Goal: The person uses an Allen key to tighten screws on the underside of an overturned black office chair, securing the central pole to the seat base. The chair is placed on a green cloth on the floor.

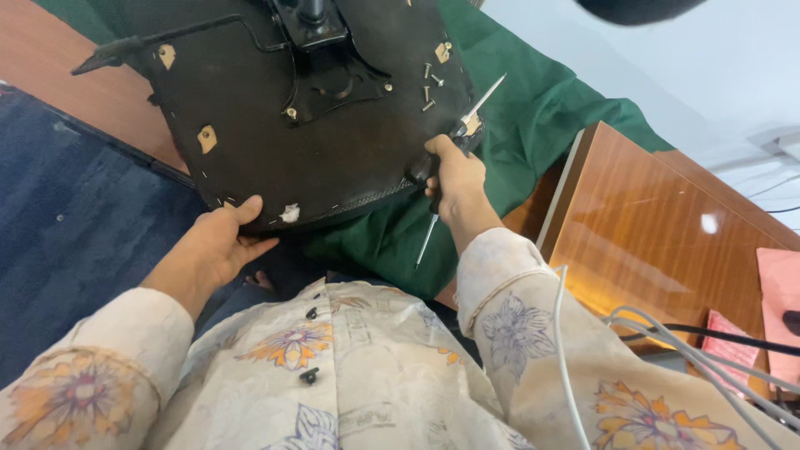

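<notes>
- Floral shirt [350, 367] is seen nearest.
- Black seat base [308, 142] is gripped at its near edge by left hand [218, 246].
- Two screwdrivers [429, 229] are clasped in right hand [454, 179], fingers closed, beside loose screws [429, 83].

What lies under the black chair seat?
A green cloth shows beneath the chair seat, spreading right. The left hand grips its near edge. Whatever lies directly beneath is covered.
</notes>
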